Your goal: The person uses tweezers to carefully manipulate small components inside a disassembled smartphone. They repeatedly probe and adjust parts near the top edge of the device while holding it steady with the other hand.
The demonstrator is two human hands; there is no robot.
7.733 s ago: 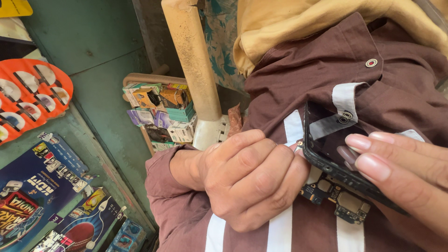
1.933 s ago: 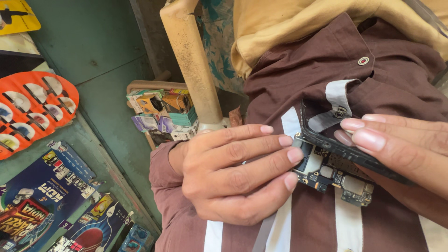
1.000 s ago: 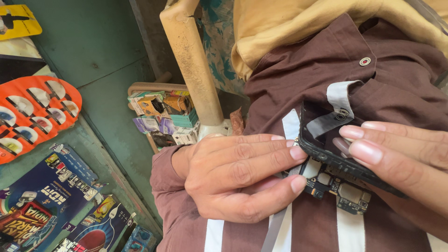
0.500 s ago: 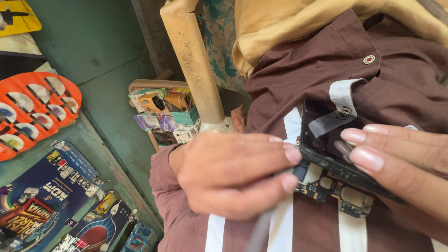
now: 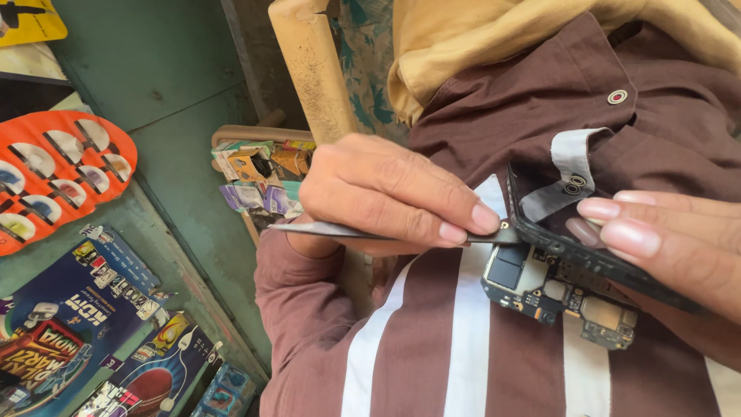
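Gently now: your left hand (image 5: 394, 197) pinches the tweezers (image 5: 370, 232), tips touching the circuit board (image 5: 556, 297) at the opened phone's (image 5: 587, 247) lower edge, over your lap; your right hand (image 5: 664, 247) clasps the phone, so brace it and lever lightly.

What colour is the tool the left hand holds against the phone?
Silvery grey metal tweezers, seen best in the head view.

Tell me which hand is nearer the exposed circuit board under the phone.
Right. The right hand grips the dark phone body directly above the circuit board, fingers over it. The left hand is off to the side, holding tweezers whose tip meets the phone's edge.
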